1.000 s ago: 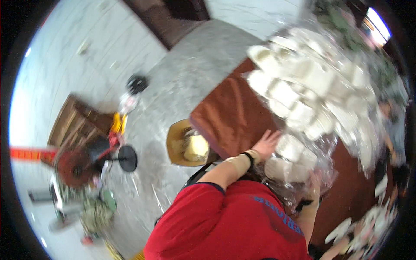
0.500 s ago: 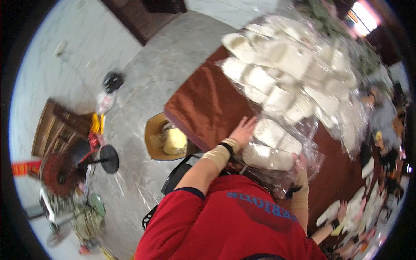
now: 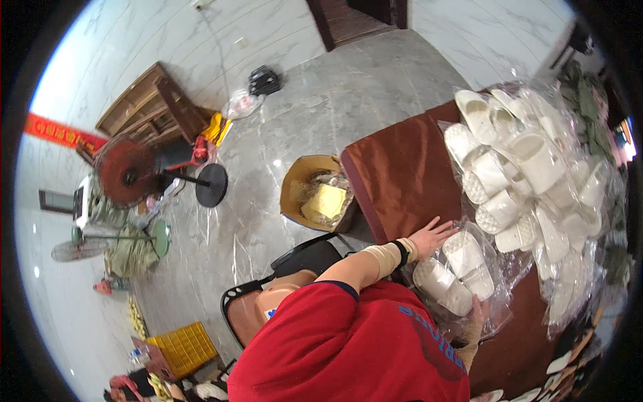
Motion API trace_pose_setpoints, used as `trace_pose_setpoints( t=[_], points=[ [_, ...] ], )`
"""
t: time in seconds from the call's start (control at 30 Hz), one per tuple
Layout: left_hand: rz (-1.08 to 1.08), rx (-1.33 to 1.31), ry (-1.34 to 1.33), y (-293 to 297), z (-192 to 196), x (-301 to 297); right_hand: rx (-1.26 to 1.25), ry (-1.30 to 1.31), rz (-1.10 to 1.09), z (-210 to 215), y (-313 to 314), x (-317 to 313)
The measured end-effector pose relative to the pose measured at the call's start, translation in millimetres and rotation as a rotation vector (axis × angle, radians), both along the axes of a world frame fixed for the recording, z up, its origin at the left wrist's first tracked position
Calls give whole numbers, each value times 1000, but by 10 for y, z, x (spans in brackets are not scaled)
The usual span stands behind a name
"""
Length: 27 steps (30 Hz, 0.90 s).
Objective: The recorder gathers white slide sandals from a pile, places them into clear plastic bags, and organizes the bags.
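The left hand point(image 3: 431, 241) is reaching in at the right of the frame's centre with its fingers spread, hovering or resting beside the upper left edge of a pair of white slippers point(image 3: 463, 254); whether it is touching them is hard to tell. The right hand point(image 3: 477, 311) is lying against the lower right end of the pair, partly hidden by the plastic, so I cannot tell whether its fingers are pinching anything. The slippers are lying side by side, slanting toward the lower right, on a sheet of clear plastic point(image 3: 501, 320) over the brown-covered tabletop point(image 3: 398, 177).

A large heap of white slippers point(image 3: 512, 171) in clear wrapping is filling the upper right of the frame. Near the centre, an open cardboard box point(image 3: 298, 186) is standing on the grey floor point(image 3: 268, 141), holding something pale yellow. A black-framed chair point(image 3: 309, 256) is standing below it, partly covered by the person's red shirt point(image 3: 348, 342). At the left, a reddish fan point(image 3: 126, 173) is standing near a wooden cabinet point(image 3: 144, 97), and a yellow crate point(image 3: 189, 347) is sitting at the lower left.
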<state>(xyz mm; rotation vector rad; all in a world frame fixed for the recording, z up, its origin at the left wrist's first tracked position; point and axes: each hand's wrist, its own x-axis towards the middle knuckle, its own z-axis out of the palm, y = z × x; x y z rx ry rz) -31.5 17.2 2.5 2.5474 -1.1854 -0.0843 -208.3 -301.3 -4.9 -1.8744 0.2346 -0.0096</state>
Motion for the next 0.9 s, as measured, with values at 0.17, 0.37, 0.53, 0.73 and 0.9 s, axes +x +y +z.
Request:
trace_pose_setpoints(
  t=[0.17,0.37,0.53,0.73,0.9],
  points=[
    [-24,-143,72,69,37,54,-136,-14,41,355,224,79],
    [60,-446,345,145,4,93,503,454,-372,757,511,261],
    [181,-682,579,164,33,69,439,336,-356,796,606,306],
    [250,-617,447,222,333,-21,438,320,-318,886,747,300],
    [182,-317,181,241,23,-171,500,469,-488,743,696,318]
  ],
)
